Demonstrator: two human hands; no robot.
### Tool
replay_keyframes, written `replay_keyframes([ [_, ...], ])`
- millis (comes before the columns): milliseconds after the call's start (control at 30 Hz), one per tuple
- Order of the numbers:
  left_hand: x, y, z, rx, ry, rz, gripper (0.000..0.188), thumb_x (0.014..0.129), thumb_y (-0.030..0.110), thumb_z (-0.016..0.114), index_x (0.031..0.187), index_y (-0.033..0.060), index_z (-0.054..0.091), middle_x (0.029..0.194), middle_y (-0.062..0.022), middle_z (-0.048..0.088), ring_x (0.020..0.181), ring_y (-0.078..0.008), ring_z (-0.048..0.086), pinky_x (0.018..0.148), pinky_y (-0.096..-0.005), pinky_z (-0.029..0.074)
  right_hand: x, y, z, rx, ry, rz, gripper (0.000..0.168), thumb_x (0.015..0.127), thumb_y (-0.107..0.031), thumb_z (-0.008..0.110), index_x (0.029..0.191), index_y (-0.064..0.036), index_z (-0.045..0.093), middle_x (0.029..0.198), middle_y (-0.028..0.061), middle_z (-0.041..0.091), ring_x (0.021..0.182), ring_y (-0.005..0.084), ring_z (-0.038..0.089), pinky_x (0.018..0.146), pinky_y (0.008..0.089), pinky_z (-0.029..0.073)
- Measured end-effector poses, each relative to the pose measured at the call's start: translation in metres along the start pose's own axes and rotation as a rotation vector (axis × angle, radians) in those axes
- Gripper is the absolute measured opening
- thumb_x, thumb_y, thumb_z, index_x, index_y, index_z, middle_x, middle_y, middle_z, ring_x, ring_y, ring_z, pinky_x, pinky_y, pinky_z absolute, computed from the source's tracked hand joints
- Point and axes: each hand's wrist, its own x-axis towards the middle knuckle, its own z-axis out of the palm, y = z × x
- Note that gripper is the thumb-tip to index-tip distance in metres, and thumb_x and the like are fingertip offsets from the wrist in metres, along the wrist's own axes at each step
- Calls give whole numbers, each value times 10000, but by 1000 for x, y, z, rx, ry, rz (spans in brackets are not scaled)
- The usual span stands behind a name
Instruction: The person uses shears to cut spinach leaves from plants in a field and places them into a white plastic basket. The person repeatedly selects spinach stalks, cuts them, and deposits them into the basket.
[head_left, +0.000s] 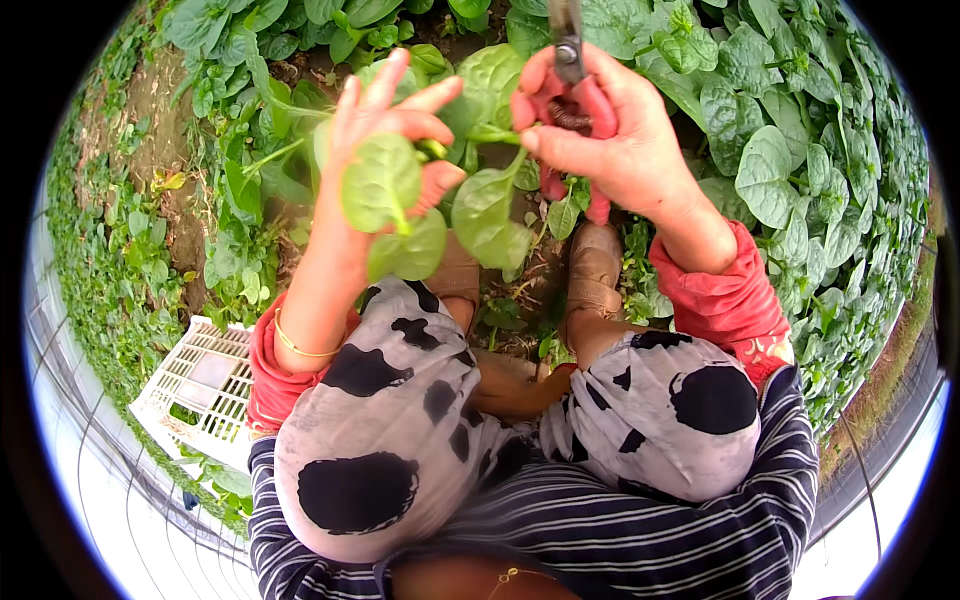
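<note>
My left hand (356, 139) is raised with its fingers spread, slightly blurred. Cut leafy shoots (382, 184) lie against its palm, and a short green stem shows between thumb and forefinger. Red-handled pruning shears (602, 109) rest in my right hand (641, 146), blades pointing away from me and running out of the top of view. That hand's thumb also pinches the stem of another green shoot (486, 206), whose broad leaves hang between both hands. Whether the blades are apart is not visible.
Dense broad-leaved plants (780, 165) grow in front and to the right. Bare soil (154, 112) runs along the left. A white plastic crate (217, 382) stands by my left elbow with leaves beside it. My brown shoes (596, 262) stand among low plants between my bent knees.
</note>
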Motion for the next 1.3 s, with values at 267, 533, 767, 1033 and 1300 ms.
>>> replay_keyframes([
  [267, -46, 3, 1, -996, -32, -740, 295, 800, 60, 694, 1064, 8, 571, 882, -58, 628, 766, -149, 618, 686, -286, 515, -5, 88, -9, 328, 69, -97, 318, 879, -30, 603, 1162, -14, 460, 1153, 154, 570, 1083, 280, 592, 941, 409, 467],
  [533, -88, -19, -8, -1085, 198, -897, 218, 795, 5, 695, 985, 21, 590, 858, -24, 617, 736, -123, 616, 685, -251, 522, -38, 211, 4, 31, 217, 31, 285, 901, 65, 511, 1169, -10, 453, 1122, 116, 555, 885, 173, 576, 746, 300, 515],
  [767, -92, -23, -4, -1042, 132, -864, 193, 797, -17, 679, 964, 8, 586, 857, -25, 603, 743, -115, 612, 709, -251, 530, -27, 225, 7, -365, 186, 74, 264, 908, 70, 490, 1152, -26, 456, 1086, 78, 580, 822, 128, 567, 731, 274, 496],
  [1033, -92, -23, -23, -722, -69, -992, 290, 823, 94, 675, 1094, 13, 607, 961, -8, 612, 807, -69, 585, 701, -222, 475, -5, 165, -8, 174, 275, 85, 260, 912, -62, 575, 1138, -4, 461, 1002, 115, 562, 735, 171, 592, 590, 301, 526],
  [1300, -34, -68, -57, -1023, 451, -1043, 533, 816, -9, 550, 1339, 58, 468, 1226, -88, 597, 812, -147, 574, 743, -253, 484, 53, 99, 7, -83, -119, 334, 341, 934, -290, 570, 1050, 24, 505, 805, 82, 563, 590, 113, 559, 429, 253, 454],
])
